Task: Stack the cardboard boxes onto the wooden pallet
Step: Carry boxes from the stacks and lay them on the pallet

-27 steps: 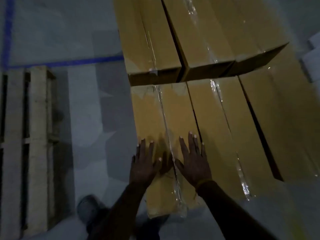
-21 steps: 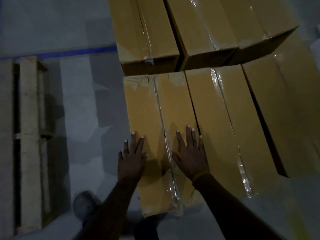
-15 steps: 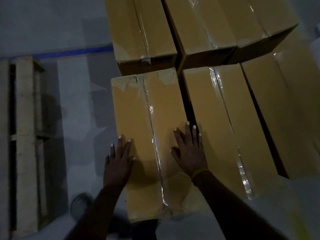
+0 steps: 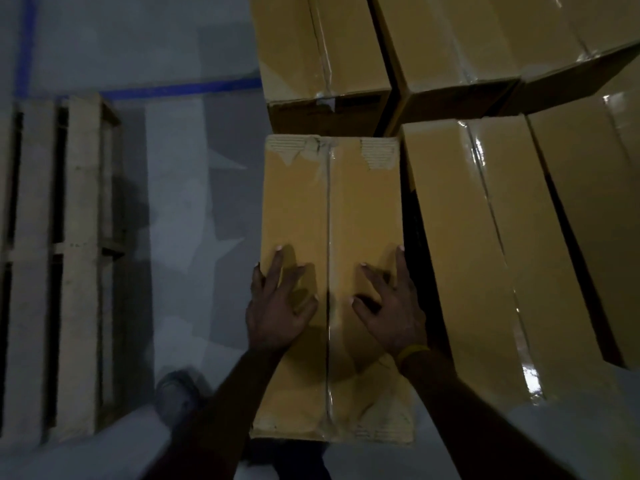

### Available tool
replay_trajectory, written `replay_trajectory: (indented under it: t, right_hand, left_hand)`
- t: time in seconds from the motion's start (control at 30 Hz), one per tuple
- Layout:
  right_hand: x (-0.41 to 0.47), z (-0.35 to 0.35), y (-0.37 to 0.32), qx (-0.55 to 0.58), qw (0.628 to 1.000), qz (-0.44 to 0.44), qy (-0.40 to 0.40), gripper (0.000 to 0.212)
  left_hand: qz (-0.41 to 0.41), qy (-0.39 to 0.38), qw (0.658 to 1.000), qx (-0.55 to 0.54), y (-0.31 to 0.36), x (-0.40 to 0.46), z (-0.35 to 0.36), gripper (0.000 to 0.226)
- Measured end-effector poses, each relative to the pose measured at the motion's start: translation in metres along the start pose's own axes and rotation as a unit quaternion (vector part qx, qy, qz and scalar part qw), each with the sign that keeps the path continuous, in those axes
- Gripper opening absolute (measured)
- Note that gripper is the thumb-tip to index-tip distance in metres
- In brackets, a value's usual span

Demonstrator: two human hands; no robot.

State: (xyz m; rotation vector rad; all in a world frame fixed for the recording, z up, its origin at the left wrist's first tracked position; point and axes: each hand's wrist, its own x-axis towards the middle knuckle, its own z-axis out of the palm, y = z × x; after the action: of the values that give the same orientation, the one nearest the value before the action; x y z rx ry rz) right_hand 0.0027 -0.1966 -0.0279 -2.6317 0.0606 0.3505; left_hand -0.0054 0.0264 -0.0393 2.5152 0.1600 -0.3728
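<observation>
A long tan cardboard box (image 4: 332,202), taped down its middle, lies lengthwise in front of me, apart from the row to its right. My left hand (image 4: 277,306) presses on its top at the left edge, fingers spread, some curling over the side. My right hand (image 4: 391,306), a yellow band on its wrist, grips the top at the right edge the same way. The wooden pallet (image 4: 79,237) lies on the floor to the left, with a strip of grey floor between it and the box.
More long taped boxes (image 4: 485,237) lie side by side to the right, and a higher stack (image 4: 322,46) stands behind. Blue floor tape (image 4: 180,89) runs past the pallet's far end. My shoe (image 4: 176,396) is on the floor below the left arm.
The box has come away from its neighbour, shifting left and towards me, opening a dark gap on its right. Both hands have slid outwards from the middle tape to the box's two long edges.
</observation>
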Motion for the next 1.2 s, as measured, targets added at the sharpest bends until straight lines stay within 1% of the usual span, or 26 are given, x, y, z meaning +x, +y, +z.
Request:
replay_trajectory:
  t: [0.07,0.17,0.3,0.37,0.5,0.73,0.83,0.97,1.1,1.2]
  right_hand:
    - [-0.007,0.004,-0.013,0.016,0.999,0.044,0.004,0.065]
    - [-0.020,0.010,-0.038,0.022,0.995,0.097,-0.010,0.069]
    - [-0.050,0.016,-0.079,-0.019,0.994,0.109,-0.026,0.072]
    - [-0.070,0.019,-0.101,-0.033,0.996,0.085,-0.026,0.071]
    - [-0.112,0.033,-0.152,-0.083,0.994,0.013,-0.073,0.069]
    - [-0.195,0.085,-0.279,-0.096,0.989,-0.066,-0.093,0.068]
    - [-0.243,0.110,-0.342,-0.086,0.988,-0.089,-0.095,0.067]
    - [-0.294,0.140,-0.425,-0.101,0.984,-0.110,-0.101,0.065]
    - [-0.321,0.163,-0.502,-0.103,0.981,-0.122,-0.111,0.066]
    - [-0.328,0.181,-0.554,-0.096,0.981,-0.136,-0.103,0.065]
  left_hand:
    - [0.000,0.006,1.000,0.015,-0.005,-0.008,0.000,0.067]
    - [-0.028,0.015,0.999,0.032,-0.010,-0.029,-0.008,0.067]
    - [-0.059,0.026,0.997,0.049,-0.024,-0.069,-0.029,0.063]
    - [-0.075,0.040,0.995,0.053,-0.038,-0.092,-0.044,0.060]
    - [-0.109,0.065,0.991,0.051,-0.079,-0.144,-0.081,0.061]
    - [-0.140,0.134,0.981,0.028,-0.189,-0.248,-0.158,0.064]
    - [-0.161,0.141,0.976,0.036,-0.239,-0.302,-0.200,0.067]
    - [-0.182,0.145,0.972,0.043,-0.303,-0.361,-0.258,0.067]
    - [-0.207,0.129,0.968,0.059,-0.355,-0.394,-0.315,0.068]
    - [-0.220,0.139,0.963,0.066,-0.392,-0.405,-0.353,0.069]
